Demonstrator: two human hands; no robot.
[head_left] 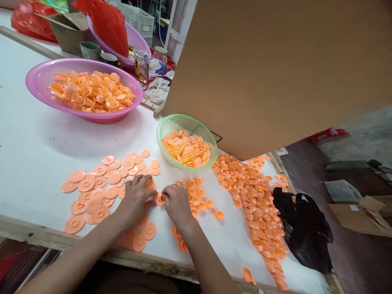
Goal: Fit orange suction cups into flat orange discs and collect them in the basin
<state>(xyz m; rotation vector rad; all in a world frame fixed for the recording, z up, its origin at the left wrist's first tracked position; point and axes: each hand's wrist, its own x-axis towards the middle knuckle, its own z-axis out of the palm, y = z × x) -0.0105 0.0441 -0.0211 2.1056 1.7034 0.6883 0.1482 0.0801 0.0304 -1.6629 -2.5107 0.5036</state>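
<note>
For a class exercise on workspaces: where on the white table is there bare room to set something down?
Bare white tabletop shows left of the flat discs, between them and the pink basin, and in a strip between the small cups and the long orange heap. It's crowded around the left hand and right hand.

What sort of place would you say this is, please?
Probably a small workshop: many similar orange parts heaped on a white table, more in a pink basin, and plastic crates behind.
</note>
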